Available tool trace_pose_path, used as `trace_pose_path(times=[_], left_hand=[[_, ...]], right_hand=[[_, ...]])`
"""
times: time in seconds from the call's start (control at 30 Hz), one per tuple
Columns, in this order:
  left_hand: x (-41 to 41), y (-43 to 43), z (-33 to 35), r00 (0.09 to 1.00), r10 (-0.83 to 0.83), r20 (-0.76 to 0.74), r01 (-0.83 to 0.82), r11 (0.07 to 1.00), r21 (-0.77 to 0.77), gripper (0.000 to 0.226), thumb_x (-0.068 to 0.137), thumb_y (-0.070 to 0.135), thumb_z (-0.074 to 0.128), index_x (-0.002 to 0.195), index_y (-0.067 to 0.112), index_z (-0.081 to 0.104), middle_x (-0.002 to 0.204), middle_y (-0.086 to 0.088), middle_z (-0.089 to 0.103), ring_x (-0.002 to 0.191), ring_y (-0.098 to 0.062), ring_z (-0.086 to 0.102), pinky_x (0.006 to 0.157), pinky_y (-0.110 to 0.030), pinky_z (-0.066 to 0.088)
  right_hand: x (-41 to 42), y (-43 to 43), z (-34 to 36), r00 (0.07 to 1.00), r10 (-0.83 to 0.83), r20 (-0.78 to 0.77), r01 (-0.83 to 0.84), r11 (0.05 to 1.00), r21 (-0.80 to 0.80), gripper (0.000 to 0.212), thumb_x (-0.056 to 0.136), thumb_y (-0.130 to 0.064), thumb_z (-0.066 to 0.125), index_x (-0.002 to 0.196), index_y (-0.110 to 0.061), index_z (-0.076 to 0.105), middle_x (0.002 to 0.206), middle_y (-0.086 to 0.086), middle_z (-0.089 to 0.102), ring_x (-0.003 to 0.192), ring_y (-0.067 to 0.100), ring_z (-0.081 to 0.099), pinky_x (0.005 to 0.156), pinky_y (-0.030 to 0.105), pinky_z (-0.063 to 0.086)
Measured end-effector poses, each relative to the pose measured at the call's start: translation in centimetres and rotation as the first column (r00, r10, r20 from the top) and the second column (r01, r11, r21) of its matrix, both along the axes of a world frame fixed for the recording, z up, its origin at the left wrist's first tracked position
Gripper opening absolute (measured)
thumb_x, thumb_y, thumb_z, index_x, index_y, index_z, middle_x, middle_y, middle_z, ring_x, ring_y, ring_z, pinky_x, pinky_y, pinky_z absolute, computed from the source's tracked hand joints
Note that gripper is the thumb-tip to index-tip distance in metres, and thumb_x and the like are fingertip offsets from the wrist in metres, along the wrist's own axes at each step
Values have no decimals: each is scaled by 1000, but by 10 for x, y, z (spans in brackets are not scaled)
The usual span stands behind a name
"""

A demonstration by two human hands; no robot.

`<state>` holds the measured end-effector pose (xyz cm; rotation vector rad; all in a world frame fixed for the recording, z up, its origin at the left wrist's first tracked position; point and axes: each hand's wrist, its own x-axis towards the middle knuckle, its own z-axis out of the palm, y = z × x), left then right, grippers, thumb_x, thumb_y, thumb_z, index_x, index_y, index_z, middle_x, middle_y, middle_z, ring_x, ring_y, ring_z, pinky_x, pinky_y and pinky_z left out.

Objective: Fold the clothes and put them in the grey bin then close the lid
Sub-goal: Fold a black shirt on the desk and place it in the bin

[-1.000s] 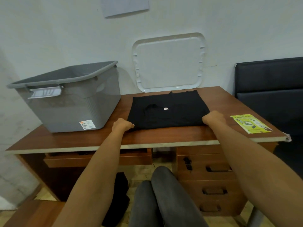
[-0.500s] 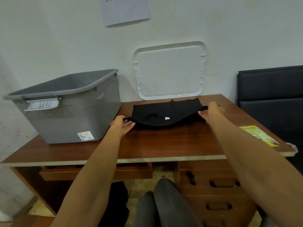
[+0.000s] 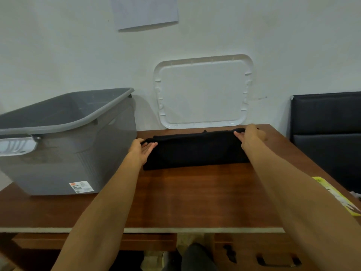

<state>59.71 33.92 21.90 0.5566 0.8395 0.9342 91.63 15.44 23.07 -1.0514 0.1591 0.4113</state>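
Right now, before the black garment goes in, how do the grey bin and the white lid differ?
The grey bin stands on its base at the left of the desk. The white lid stands on edge against the wall, behind the black garment. The bin is deep and open-topped, while the lid is flat and off the bin. The bin is grey and the lid is white. Both are rectangles with rounded corners.

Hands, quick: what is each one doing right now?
Left hand: pinches the left end of the folded black shirt.
Right hand: pinches the shirt's right end.
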Motion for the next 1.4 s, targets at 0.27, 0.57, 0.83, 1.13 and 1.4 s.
trace_pose_path(times=[0.27,0.57,0.83,1.13,1.4], left_hand=[[44,42,-3,1000,-7,29,6,1000,24,31,101,12,58,123,-10,58,117,-26,66,106,-40,70,59,-31,63],[77,104,-16,999,36,6,-36,999,29,37,102,11,56,132,-11,54,131,-25,60,115,-40,67,54,-30,61],[101,137,-35,999,52,3,-52,999,5,35,103,13,56,130,-9,56,125,-24,63,107,-39,69,52,-28,59],[130,152,-72,981,55,-185,-21,983,182,37,102,15,58,138,6,59,142,-14,56,130,-30,56,106,-38,52],[163,111,-74,424,386,-820,808,247,534,35,105,33,50,136,24,63,141,-1,61,138,-26,49,116,-44,36]], right_hand=[[28,51,-14,998,-53,-14,53,998,-44,69,96,-10,57,151,-14,16,127,11,53,74,29,73,62,34,62],[76,102,-41,996,8,92,6,990,-144,29,91,3,58,117,-11,52,115,17,63,55,22,73,64,34,65],[103,129,-59,991,61,118,-37,980,-196,29,94,4,56,120,-7,57,103,15,69,61,26,76,67,33,65],[97,140,-95,902,225,369,-37,891,-453,62,92,-3,63,149,-16,44,121,3,65,100,15,68,78,24,57],[61,154,-100,427,675,602,275,537,-797,23,98,-12,55,115,-7,68,110,11,70,102,28,67,85,37,56]])
